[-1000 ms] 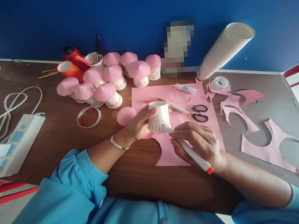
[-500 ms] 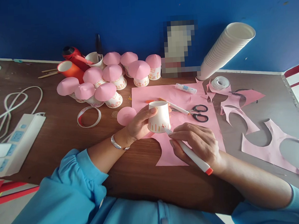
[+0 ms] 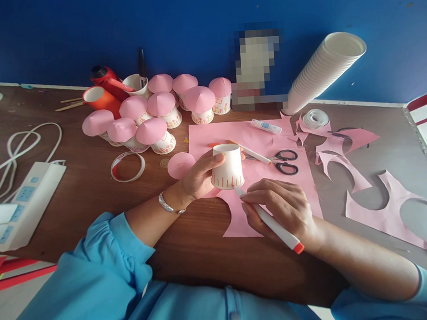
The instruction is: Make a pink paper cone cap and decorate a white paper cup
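My left hand [image 3: 200,174] is closed around a white paper cup [image 3: 227,166], its thumb on the near side and fingertips showing at the right. Short orange and yellow strokes run along the cup's lower rim. My right hand [image 3: 279,206] grips a white marker [image 3: 279,228] with an orange-red end, and its tip is at the strokes by the rim. Under and behind the cup lies a pink paper sheet [image 3: 215,133]. On it rest another marker [image 3: 254,155], black-handled scissors [image 3: 286,162] and a glue tube [image 3: 266,126]. A pink paper disc [image 3: 181,166] sits beside my left hand.
Several decorated cups with pink cone roofs [image 3: 161,104] stand at the back left. A tape ring [image 3: 127,167] and a white power strip [image 3: 31,205] lie on the left. To the right are a tall cup stack [image 3: 324,71], a tape roll [image 3: 315,119] and pink paper scraps [image 3: 382,198].
My right hand has shifted slightly downward, and the marker tip has moved a little down and left along the cup's rim. The left hand keeps its hold on the cup.
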Demonstrator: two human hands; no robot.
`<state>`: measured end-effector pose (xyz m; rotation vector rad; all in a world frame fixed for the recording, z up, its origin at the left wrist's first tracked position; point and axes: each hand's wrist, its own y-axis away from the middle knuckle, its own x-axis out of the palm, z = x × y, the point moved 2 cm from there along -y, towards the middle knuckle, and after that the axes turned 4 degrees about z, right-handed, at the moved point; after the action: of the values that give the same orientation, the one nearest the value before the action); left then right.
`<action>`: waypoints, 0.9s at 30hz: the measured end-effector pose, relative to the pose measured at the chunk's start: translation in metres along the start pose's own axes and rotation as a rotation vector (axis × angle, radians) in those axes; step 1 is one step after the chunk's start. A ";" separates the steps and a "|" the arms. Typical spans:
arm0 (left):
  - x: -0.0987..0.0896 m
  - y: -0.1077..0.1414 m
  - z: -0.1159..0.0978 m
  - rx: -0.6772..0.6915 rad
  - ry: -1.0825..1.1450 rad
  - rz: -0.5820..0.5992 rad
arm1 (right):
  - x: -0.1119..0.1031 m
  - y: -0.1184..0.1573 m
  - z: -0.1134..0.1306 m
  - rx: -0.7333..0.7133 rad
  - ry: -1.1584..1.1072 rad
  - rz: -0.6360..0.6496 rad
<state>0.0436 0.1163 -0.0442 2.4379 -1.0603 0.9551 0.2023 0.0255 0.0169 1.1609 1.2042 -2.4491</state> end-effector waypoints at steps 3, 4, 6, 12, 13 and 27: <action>0.000 0.000 0.000 -0.001 0.000 -0.004 | 0.000 0.000 0.001 0.006 0.000 0.005; 0.000 0.000 0.000 0.000 -0.001 -0.004 | 0.000 -0.001 0.002 0.009 -0.001 0.008; 0.000 0.001 0.000 -0.005 -0.005 0.001 | 0.000 0.000 0.002 0.016 -0.004 0.012; -0.002 0.001 0.000 -0.004 -0.021 -0.007 | 0.000 0.000 0.003 0.021 -0.016 0.029; -0.002 0.001 0.000 -0.004 -0.018 -0.008 | 0.000 0.000 0.003 0.019 -0.015 0.030; 0.004 0.000 -0.003 0.017 0.001 -0.044 | 0.003 0.002 0.001 0.011 0.002 0.035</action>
<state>0.0445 0.1158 -0.0390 2.4629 -0.9979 0.9551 0.2003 0.0243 0.0142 1.1775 1.1628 -2.4323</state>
